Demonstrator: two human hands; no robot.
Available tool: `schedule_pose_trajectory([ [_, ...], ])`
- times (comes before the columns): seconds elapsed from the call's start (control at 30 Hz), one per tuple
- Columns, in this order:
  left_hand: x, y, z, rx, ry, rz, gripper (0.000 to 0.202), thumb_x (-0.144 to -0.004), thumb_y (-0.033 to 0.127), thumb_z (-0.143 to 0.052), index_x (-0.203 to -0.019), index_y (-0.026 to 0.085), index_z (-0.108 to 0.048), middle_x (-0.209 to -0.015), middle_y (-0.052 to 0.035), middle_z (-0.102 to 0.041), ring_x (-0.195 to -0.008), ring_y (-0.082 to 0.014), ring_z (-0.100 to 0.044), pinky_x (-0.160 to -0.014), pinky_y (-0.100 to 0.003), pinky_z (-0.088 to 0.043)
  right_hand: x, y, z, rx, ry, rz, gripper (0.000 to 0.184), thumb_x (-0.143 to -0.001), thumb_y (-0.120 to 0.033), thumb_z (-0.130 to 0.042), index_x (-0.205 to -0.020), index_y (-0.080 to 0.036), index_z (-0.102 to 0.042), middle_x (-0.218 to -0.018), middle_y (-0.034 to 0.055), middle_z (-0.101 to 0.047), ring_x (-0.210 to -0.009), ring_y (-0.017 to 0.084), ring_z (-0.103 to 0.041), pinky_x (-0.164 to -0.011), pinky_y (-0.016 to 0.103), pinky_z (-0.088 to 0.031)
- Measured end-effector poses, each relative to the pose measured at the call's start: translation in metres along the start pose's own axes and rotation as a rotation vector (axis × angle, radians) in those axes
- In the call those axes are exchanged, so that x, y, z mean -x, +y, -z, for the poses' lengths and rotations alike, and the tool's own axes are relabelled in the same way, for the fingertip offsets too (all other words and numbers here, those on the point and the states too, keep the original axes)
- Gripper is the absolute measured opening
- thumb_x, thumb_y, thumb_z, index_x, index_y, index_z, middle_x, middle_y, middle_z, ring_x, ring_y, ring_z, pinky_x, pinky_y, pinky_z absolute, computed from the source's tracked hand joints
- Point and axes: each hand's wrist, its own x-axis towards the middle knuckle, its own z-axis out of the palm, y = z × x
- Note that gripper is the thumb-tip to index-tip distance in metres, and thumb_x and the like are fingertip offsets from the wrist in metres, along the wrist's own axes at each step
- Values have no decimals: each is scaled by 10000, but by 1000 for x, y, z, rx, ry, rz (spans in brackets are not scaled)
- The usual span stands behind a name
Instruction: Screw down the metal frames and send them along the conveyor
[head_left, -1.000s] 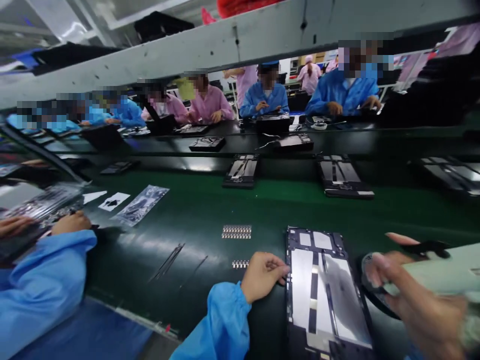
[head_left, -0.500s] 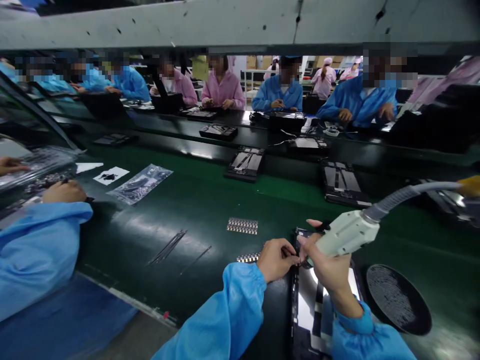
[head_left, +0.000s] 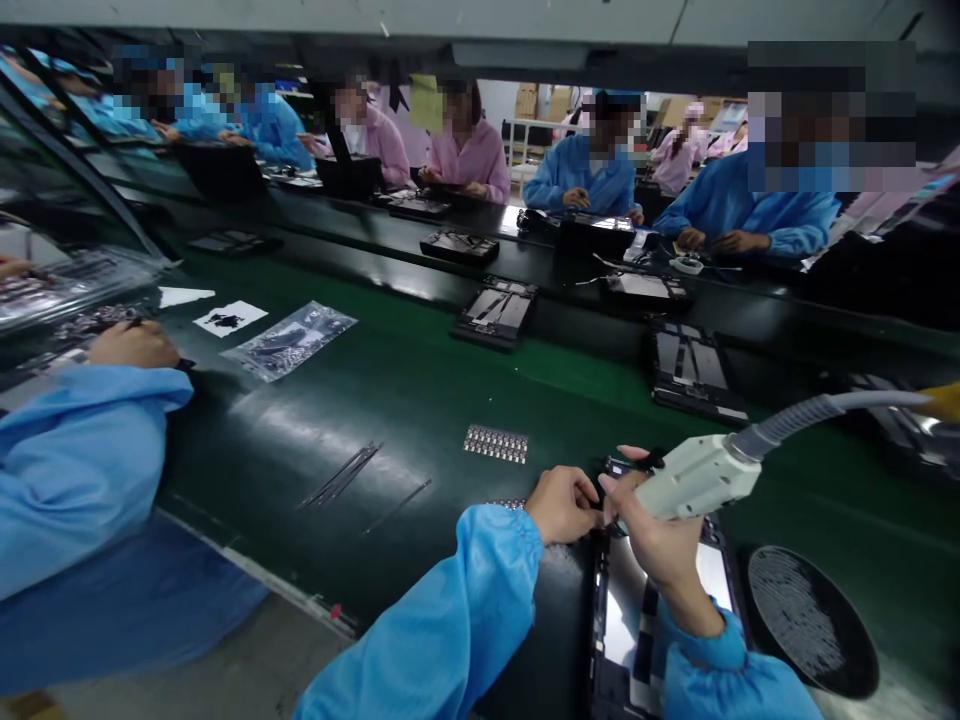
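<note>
The right hand (head_left: 664,535) is observed clenched around a white powered screwdriver (head_left: 701,477), whose grey hose (head_left: 817,410) is led off to the right. The driver's tip is pointed down at the upper left corner of a tablet chassis (head_left: 621,625), which is laid flat on the near edge of the green belt (head_left: 420,390), directly before the person. The left hand (head_left: 564,505) is curled shut in a pinch at that same corner, touching the right hand; whether anything is gripped cannot be told. A black round dish (head_left: 814,620) is noted just right of the chassis, and a strip of small parts (head_left: 495,443) lies near the left hand. A co-worker's hand (head_left: 131,345) is recorded well apart, at far left.
</note>
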Motion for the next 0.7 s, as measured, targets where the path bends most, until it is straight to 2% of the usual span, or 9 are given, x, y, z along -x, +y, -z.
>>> schedule_pose_trajectory([
  [0.1, 1, 7, 12, 82, -62, 50, 168, -648, 227, -716, -776, 135, -658, -573, 21, -618, -491, -112, -585, -428, -185, -436, 2, -2, 2, 89, -47, 38, 159, -794, -318, -685, -812, -214, -566, -466, -59, -560, -441, 161, -551, -628, 381, -527],
  [0.2, 6, 13, 45, 117, -8, 52, 142, -733, 267, -667, -773, 131, -677, -550, 11, -610, -499, -122, -592, -466, -214, -467, 5, 2, 4, 198, -94, 69, 271, -825, -343, -645, -614, -233, -516, -472, -44, -552, -505, 163, -570, -829, 439, -493],
  [0.27, 11, 14, 69, 19, 78, 6, 115, -749, 246, -659, -730, 138, -692, -559, 5, -621, -539, -124, -600, -533, -228, -481, 6, 7, 5, 209, -102, 56, 210, -825, -345, -648, -685, -234, -538, -489, -56, -559, -520, 164, -576, -898, 465, -456],
  [0.33, 16, 11, 84, -131, 106, -11, 87, -745, 220, -670, -715, 147, -708, -609, -8, -655, -597, -135, -618, -600, -242, -484, 8, 13, 3, 166, -88, 28, 165, -815, -341, -667, -856, -233, -549, -507, -78, -562, -507, 161, -573, -883, 462, -460],
  [0.4, 22, 8, 86, -312, 134, -11, 127, -712, 258, -728, -796, 162, -726, -714, -26, -693, -702, -170, -643, -664, -266, -482, 9, 15, 0, 121, -52, -2, 258, -812, -337, -677, -989, -228, -525, -518, -91, -560, -497, 158, -571, -824, 432, -483],
  [0.47, 26, 5, 78, -502, 174, -14, 299, -651, 333, -796, -901, 189, -719, -838, -40, -708, -836, -218, -648, -727, -295, -471, 9, 12, -3, 92, -7, -23, 288, -817, -336, -676, -1030, -219, -522, -517, -88, -554, -486, 155, -567, -741, 394, -504],
  [0.53, 28, 4, 68, -652, 190, -19, 370, -616, 357, -824, -932, 211, -699, -918, -43, -699, -916, -244, -635, -759, -307, -453, 9, 4, -1, 71, 31, -2, 273, -826, -334, -668, -1033, -214, -539, -504, -84, -547, -476, 155, -565, -687, 373, -519],
  [0.6, 29, 3, 61, -725, 170, -30, 327, -618, 317, -823, -895, 212, -684, -930, -34, -688, -917, -236, -633, -755, -298, -438, 9, -6, 8, 55, 37, 49, 273, -839, -321, -655, -1065, -212, -546, -498, -82, -547, -474, 156, -569, -664, 365, -534],
  [0.7, 25, 2, 59, -695, 158, -54, 278, -615, 267, -811, -845, 195, -673, -885, -20, -687, -857, -205, -633, -713, -270, -426, 11, -17, 37, 61, 68, 100, 370, -846, -285, -658, -1181, -210, -518, -511, -78, -571, -469, 154, -572, -613, 344, -536],
])
